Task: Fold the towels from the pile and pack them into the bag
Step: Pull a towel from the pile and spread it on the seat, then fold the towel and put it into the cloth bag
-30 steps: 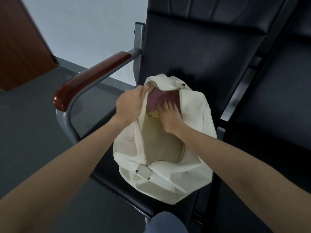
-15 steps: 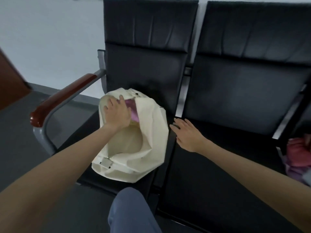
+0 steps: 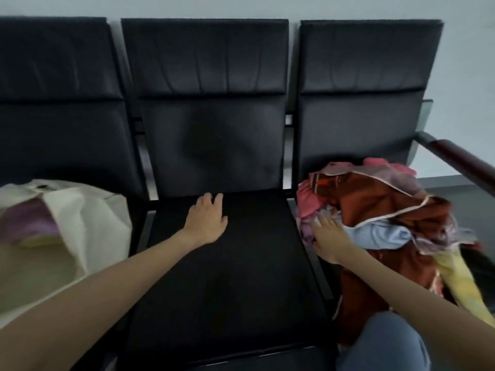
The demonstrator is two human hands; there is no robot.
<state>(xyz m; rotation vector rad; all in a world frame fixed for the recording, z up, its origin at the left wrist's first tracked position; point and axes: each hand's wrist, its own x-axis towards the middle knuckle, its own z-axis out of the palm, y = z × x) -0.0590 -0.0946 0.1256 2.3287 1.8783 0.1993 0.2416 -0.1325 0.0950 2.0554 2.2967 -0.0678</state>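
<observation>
Your right hand, fingers spread, touches towel pile on right seat; left hand flat on middle seat. Next: pinch one towel, fold, pack bag.

The three seats in front of me were black. My bag was a creamy white, and a light purple towel showed inside it, with a bit of pale yellow under that. The pile of towels had many colours. The big one on top was rusty brown with a thin white edge. I saw pink, light blue and soft yellow ones too. The armrest was dark red-brown. The wall was pale grey. My knee was in blue.
</observation>
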